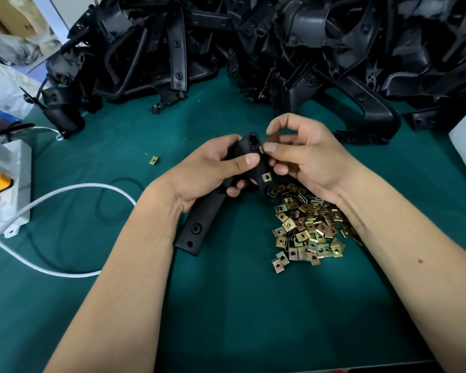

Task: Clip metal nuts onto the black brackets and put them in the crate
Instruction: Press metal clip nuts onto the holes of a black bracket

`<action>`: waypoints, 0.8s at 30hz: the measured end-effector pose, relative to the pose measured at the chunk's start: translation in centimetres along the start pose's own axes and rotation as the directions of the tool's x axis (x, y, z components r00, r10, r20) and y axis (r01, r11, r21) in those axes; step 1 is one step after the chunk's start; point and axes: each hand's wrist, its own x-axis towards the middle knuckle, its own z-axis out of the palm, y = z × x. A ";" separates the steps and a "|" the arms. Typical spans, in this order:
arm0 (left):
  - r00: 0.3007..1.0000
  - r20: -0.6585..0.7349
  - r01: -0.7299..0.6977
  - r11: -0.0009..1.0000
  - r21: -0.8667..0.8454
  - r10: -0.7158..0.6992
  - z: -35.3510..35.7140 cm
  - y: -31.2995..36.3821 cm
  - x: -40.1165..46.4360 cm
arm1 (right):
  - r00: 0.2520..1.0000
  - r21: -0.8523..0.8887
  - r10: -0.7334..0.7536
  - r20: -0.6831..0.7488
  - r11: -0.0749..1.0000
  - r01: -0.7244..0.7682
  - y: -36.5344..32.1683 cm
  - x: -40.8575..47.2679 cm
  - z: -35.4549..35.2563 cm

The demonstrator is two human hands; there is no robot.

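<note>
Head view: nut (261, 149) half-hidden between hands (301, 154).

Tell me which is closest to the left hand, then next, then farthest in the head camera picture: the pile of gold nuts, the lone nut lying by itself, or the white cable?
From the left hand:
1. The pile of gold nuts, just to its right, under the right wrist.
2. The lone nut, out on the green mat to its left.
3. The white cable, farther left.
</note>
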 end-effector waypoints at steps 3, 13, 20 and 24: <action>1.000 0.002 -0.010 1.000 0.020 0.009 0.1 0.0 0.0 | 0.999 -0.003 -0.034 0.028 0.999 0.034 0.1 -0.1 0.0; 0.995 -0.100 -0.021 0.998 0.066 0.027 0.4 -0.4 0.7 | 0.986 -0.190 -0.111 -0.121 0.978 0.087 0.8 0.6 -0.4; 0.937 -0.342 -0.163 0.954 -0.253 0.070 0.8 -0.4 1.2 | 0.958 -0.564 -0.252 -0.135 0.815 0.135 0.9 0.7 -0.1; 0.892 -0.421 -0.237 0.963 -0.131 0.163 1.1 -0.7 1.4 | 0.947 -0.670 -0.313 -0.077 0.719 0.183 1.3 0.2 0.2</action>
